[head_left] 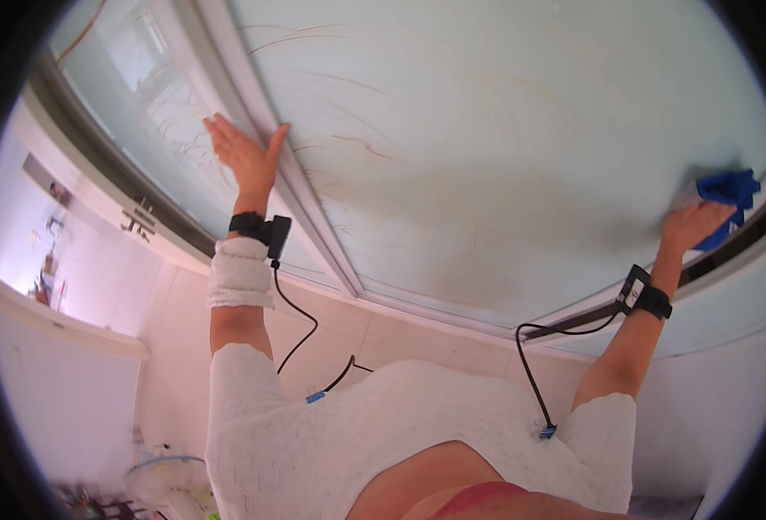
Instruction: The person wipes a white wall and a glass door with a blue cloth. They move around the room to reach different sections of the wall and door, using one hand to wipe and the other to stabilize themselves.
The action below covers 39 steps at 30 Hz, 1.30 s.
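Observation:
My left hand (pixel 246 156) lies spread over the pale upright frame (pixel 242 74) of a sliding glass door, with its thumb stretched to the right. Nothing is in that hand. Far to the right, my right hand (pixel 697 225) presses a crumpled blue cloth (pixel 731 189) against the door's right edge. Its fingers lie over the cloth, part of which sticks out beyond them. Between my hands stretches a large frosted glass panel (pixel 487 147) with thin brownish curved streaks, mostly on its left side.
Black straps with small boxes sit on both wrists, and a black cable (pixel 530 381) runs from the right one to a clip on my white top (pixel 435 394). Light floor tiles (pixel 322 347) lie below the door. At left are a door frame with a latch (pixel 140 221) and a lit shelf (pixel 45 260).

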Available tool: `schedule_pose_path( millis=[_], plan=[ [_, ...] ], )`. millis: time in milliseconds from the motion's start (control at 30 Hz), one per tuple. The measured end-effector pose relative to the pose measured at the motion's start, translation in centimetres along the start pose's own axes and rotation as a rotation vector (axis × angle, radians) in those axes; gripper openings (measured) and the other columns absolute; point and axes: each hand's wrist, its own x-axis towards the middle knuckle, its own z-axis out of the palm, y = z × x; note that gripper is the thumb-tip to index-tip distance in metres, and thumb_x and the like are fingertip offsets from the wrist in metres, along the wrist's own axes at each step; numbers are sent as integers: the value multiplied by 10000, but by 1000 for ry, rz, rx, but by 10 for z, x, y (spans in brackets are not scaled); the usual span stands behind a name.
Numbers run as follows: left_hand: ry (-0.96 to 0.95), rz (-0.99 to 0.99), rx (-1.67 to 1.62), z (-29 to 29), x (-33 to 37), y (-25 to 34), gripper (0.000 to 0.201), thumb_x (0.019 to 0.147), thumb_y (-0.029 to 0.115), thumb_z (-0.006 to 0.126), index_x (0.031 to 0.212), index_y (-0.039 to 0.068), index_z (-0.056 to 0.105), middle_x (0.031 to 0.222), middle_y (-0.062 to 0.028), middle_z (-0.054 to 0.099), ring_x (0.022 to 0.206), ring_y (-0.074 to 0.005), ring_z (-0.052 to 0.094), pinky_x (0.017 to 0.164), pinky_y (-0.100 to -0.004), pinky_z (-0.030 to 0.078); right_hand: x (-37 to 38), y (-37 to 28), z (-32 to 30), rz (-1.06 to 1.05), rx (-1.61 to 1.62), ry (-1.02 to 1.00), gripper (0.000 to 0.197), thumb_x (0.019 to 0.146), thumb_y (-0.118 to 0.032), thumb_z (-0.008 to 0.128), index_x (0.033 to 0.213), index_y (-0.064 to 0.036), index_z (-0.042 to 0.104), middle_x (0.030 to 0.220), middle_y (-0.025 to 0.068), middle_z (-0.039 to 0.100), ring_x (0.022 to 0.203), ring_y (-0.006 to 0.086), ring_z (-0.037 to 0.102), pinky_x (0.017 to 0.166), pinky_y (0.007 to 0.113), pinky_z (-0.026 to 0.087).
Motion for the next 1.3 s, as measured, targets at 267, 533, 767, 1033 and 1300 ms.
schedule_pose_path(
  millis=[267,533,767,1033,1300],
  plan=[
    [-34,-47,-67,-11,9,23,1293,766,540,828,1555,-65,2,1589,-392,19,1442,-528,154,1143,-628,173,55,-150,15,266,-12,84,501,1021,-369,441,1273,62,490,1547,335,310,1430,556,263,1141,683,184],
    [48,3,89,1,7,9,1319,709,646,804,1546,-107,114,1576,-397,137,1423,-519,277,1102,-613,297,98,-445,16,-125,316,-271,706,749,-510,745,1403,-349,532,1562,59,397,1403,343,353,1062,718,251],
    [30,71,193,6,8,-15,1295,734,617,805,1544,-121,114,1586,-379,156,1431,-508,297,1118,-578,313,1,-491,9,-629,494,-240,579,964,-221,471,1535,-202,382,1665,7,246,1525,250,239,1220,495,207],
    [112,62,254,13,12,-23,1348,707,766,723,1554,-83,109,1571,-355,218,1363,-528,376,1034,-614,393,-77,-291,5,-576,420,-530,510,960,-302,562,1453,-196,487,1608,114,321,1483,381,247,1192,560,231],
    [82,59,244,13,13,-37,1335,738,739,727,1563,-62,50,1587,-356,170,1427,-537,274,1067,-649,335,-37,-93,-26,304,64,-307,616,834,-320,700,1392,-121,531,1595,204,315,1483,463,215,1141,666,208]
  ],
)
